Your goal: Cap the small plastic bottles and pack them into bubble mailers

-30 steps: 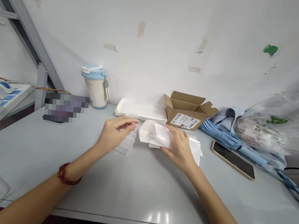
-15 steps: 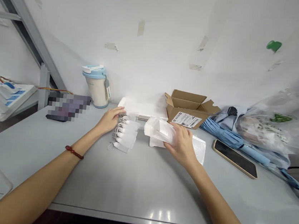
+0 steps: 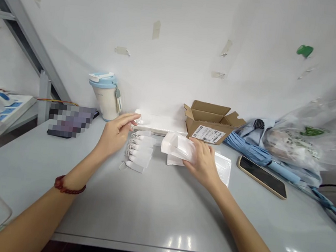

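My right hand (image 3: 204,162) is closed around a white bubble mailer (image 3: 176,145), whose mouth gapes toward the left. Under that hand, another white bubble mailer (image 3: 223,168) lies flat on the table. My left hand (image 3: 114,134) is raised just left of a row of several white tags (image 3: 140,155) with looped strings. Its thumb and fingers are pinched together at a small white tag (image 3: 140,120), partly lost against the white background. Behind the row lies a flat white stack (image 3: 165,123), against the wall.
An open cardboard box (image 3: 210,125) stands behind my right hand. To the right lie a phone (image 3: 262,177), a folded blue umbrella (image 3: 255,154) and a plastic bag (image 3: 299,141). A tumbler (image 3: 106,98) and a dark, blurred-out object (image 3: 70,121) are at the left.
My left hand has lifted and drawn back to the left from the top of the tag row, with a small white tag at its fingertips. My right hand keeps its hold on the bubble mailer.
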`<action>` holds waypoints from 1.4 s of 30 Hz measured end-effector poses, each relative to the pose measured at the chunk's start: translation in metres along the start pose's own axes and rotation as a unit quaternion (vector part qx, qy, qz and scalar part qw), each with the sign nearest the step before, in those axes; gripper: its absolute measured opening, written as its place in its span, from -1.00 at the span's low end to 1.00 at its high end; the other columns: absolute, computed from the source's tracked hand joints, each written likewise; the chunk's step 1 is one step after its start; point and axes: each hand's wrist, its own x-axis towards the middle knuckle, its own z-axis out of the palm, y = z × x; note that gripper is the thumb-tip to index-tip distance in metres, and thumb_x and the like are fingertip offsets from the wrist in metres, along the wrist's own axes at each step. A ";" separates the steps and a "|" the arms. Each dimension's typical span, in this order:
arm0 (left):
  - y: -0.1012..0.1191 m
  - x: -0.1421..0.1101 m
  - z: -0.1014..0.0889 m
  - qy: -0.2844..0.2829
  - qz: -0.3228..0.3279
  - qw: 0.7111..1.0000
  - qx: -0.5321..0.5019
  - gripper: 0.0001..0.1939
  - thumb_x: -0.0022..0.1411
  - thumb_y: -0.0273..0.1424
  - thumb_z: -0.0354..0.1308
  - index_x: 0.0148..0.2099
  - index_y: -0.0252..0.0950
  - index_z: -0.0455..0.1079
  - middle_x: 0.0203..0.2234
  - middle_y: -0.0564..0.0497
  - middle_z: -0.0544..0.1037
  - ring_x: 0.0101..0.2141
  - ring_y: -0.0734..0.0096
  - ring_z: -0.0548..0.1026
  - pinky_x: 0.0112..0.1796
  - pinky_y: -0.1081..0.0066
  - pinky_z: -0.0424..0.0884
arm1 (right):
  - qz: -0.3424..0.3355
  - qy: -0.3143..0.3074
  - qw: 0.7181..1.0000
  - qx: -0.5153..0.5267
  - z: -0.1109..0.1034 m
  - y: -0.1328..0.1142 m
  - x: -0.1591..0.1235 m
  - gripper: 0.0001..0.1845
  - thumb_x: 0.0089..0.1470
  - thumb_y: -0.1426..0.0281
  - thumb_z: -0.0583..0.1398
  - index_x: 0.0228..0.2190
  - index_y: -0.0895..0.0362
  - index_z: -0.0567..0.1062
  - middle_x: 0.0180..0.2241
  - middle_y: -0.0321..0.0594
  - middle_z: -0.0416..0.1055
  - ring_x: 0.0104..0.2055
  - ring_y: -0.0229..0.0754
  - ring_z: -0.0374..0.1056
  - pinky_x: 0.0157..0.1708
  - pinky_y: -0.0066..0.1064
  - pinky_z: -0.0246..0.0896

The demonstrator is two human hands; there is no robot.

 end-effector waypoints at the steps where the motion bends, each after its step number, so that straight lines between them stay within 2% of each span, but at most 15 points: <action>1: 0.006 -0.003 0.002 -0.007 0.003 1.000 -0.007 -0.68 0.25 -0.43 -0.05 -0.05 -0.29 0.47 -0.05 -0.07 0.49 -0.29 0.38 0.48 -0.28 0.37 0.45 | 0.000 -0.002 1.000 -0.001 0.000 0.000 0.000 -0.39 -0.06 0.40 0.13 0.07 0.10 0.12 0.03 0.00 0.31 0.03 0.14 0.21 -0.04 -0.06 -0.01; 7: 0.026 -0.018 0.018 -0.056 0.023 0.997 -0.054 -0.72 0.27 -0.43 0.02 -0.05 -0.29 0.48 -0.08 -0.08 0.53 -0.23 0.36 0.52 -0.18 0.36 0.48 | -0.001 -0.012 1.000 0.000 0.000 -0.001 0.000 -0.39 -0.07 0.41 0.14 0.06 0.12 0.12 0.04 -0.01 0.31 0.03 0.13 0.22 -0.04 -0.05 0.00; 13: 0.028 -0.028 0.030 -0.094 0.126 0.987 -0.021 -0.72 0.28 -0.52 0.01 -0.04 -0.29 0.47 -0.09 -0.10 0.54 -0.07 0.30 0.48 -0.07 0.31 0.44 | -0.024 0.003 0.999 0.025 -0.004 -0.005 0.000 -0.40 -0.06 0.41 0.14 0.05 0.10 0.13 0.00 -0.02 0.33 0.00 0.11 0.23 -0.06 -0.06 0.03; 16: 0.028 -0.031 0.035 -0.075 0.168 0.983 -0.019 -0.71 0.27 -0.59 0.00 -0.08 -0.30 0.48 -0.14 -0.11 0.56 -0.14 0.32 0.52 -0.15 0.32 0.47 | -0.051 0.018 0.998 0.040 -0.006 -0.008 -0.001 -0.40 -0.05 0.40 0.15 0.05 0.09 0.13 -0.02 -0.03 0.34 -0.02 0.10 0.24 -0.07 -0.07 0.05; 20: 0.030 -0.033 0.040 -0.026 0.219 0.975 -0.009 -0.75 0.23 -0.60 0.07 -0.19 -0.25 0.52 -0.31 -0.04 0.62 -0.30 0.33 0.51 -0.28 0.30 0.46 | -0.082 0.029 0.995 0.050 -0.008 -0.014 -0.003 -0.38 -0.03 0.39 0.15 0.07 0.10 0.11 -0.03 0.00 0.33 -0.03 0.09 0.23 -0.08 -0.08 0.06; 25: 0.037 -0.038 0.046 -0.016 0.218 0.976 0.020 -0.79 0.18 -0.58 0.14 -0.24 -0.20 0.55 -0.46 0.04 0.63 -0.44 0.36 0.37 -0.43 0.36 0.39 | -0.096 0.017 0.994 0.046 -0.007 -0.020 -0.005 -0.40 -0.01 0.41 0.13 0.08 0.12 0.11 -0.05 0.00 0.33 -0.03 0.07 0.23 -0.08 -0.09 0.06; 28: 0.037 -0.036 0.041 0.000 0.172 0.985 0.002 -0.78 0.18 -0.54 0.12 -0.23 -0.17 0.55 -0.42 0.03 0.63 -0.41 0.36 0.42 -0.39 0.35 0.41 | -0.080 0.015 0.996 0.038 -0.007 -0.018 -0.004 -0.41 -0.01 0.40 0.12 0.07 0.11 0.13 -0.04 0.00 0.33 -0.03 0.08 0.24 -0.07 -0.09 0.04; 31: 0.021 -0.025 0.025 0.049 0.041 0.998 0.029 -0.82 0.16 -0.45 0.12 -0.29 -0.17 0.55 -0.35 0.03 0.62 -0.29 0.29 0.47 -0.24 0.27 0.41 | -0.048 0.018 0.998 0.032 -0.007 -0.012 -0.002 -0.41 -0.03 0.39 0.13 0.06 0.09 0.15 -0.03 -0.01 0.34 -0.02 0.11 0.24 -0.06 -0.08 0.02; 32: 0.013 -0.019 0.018 0.060 -0.026 0.997 0.052 -0.83 0.15 -0.43 0.13 -0.29 -0.17 0.55 -0.34 0.04 0.61 -0.26 0.28 0.47 -0.21 0.27 0.39 | -0.041 0.019 0.999 0.030 -0.007 -0.009 -0.002 -0.41 -0.04 0.39 0.14 0.06 0.09 0.15 -0.02 -0.02 0.34 -0.01 0.11 0.24 -0.05 -0.08 0.02; 33: 0.005 -0.014 0.011 0.064 -0.060 0.994 0.064 -0.84 0.12 -0.43 0.14 -0.29 -0.19 0.55 -0.35 0.02 0.61 -0.27 0.25 0.47 -0.24 0.27 0.38 | -0.035 0.019 0.999 0.027 -0.007 -0.007 -0.001 -0.41 -0.05 0.40 0.14 0.06 0.09 0.15 -0.02 -0.02 0.34 -0.01 0.11 0.23 -0.05 -0.09 0.01; 36: -0.018 -0.002 -0.004 0.020 -0.142 0.988 0.065 -0.88 0.04 -0.43 0.18 -0.36 -0.25 0.56 -0.43 -0.02 0.61 -0.42 0.27 0.47 -0.35 0.30 0.36 | -0.027 0.021 0.999 0.020 -0.006 -0.001 -0.001 -0.41 -0.06 0.40 0.14 0.05 0.08 0.15 -0.01 -0.04 0.34 -0.01 0.10 0.23 -0.05 -0.09 0.02; 39: -0.030 0.001 -0.006 -0.039 -0.198 0.979 0.030 -0.84 0.05 -0.37 0.21 -0.32 -0.26 0.57 -0.39 -0.02 0.62 -0.37 0.26 0.48 -0.32 0.34 0.35 | -0.022 0.020 0.999 0.017 -0.006 0.001 -0.001 -0.42 -0.05 0.40 0.13 0.04 0.08 0.15 -0.02 -0.05 0.34 -0.01 0.10 0.23 -0.05 -0.09 0.02; 42: -0.034 -0.002 -0.001 -0.076 -0.226 0.971 0.000 -0.78 0.06 -0.29 0.21 -0.28 -0.28 0.58 -0.35 0.01 0.62 -0.31 0.27 0.46 -0.27 0.36 0.33 | -0.022 0.020 0.999 0.016 -0.006 0.001 -0.001 -0.43 -0.05 0.39 0.14 0.04 0.08 0.16 -0.02 -0.04 0.35 -0.01 0.09 0.23 -0.05 -0.09 0.02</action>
